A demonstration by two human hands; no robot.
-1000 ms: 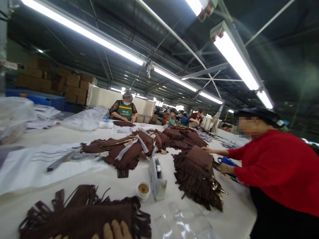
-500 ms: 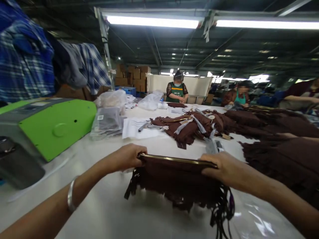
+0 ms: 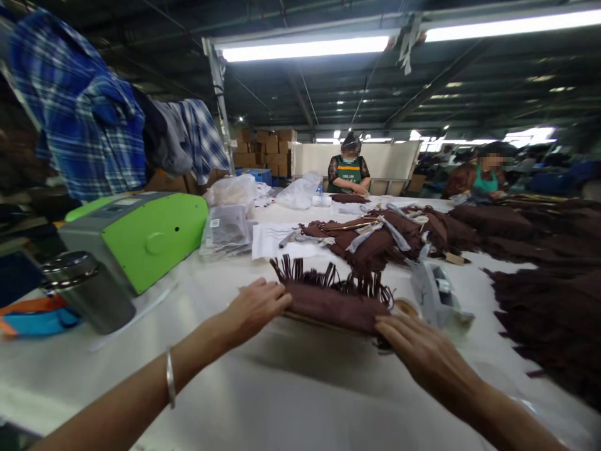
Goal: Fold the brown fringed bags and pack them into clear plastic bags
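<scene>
A dark brown fringed pouch [image 3: 335,305] hangs just above or rests on the white table, which of the two I cannot tell. Its fringe points away from me, and a gold-coloured zipper edge runs along the near side. My left hand [image 3: 258,308] is closed on the pouch's left end, fingers over the top. At the right end, my right hand [image 3: 420,344] grips the corner with fingers fairly straight and the thumb hidden. A roll of tape [image 3: 406,308] and a grey tape dispenser [image 3: 434,289] stand just beyond my right hand.
Brown fringed pieces [image 3: 375,241] lie heaped across the table [image 3: 291,401], with more piled at right [image 3: 549,313]. On the left stand a green machine [image 3: 154,235] and a metal flask [image 3: 89,294]. Clear plastic bags [image 3: 228,225] lie behind. A person in a green apron [image 3: 348,172] works opposite.
The pouch has turned over: its zipper edge was up with fringe hanging down, and now the fringe points away. Both hands have lowered it. The view has swung left.
</scene>
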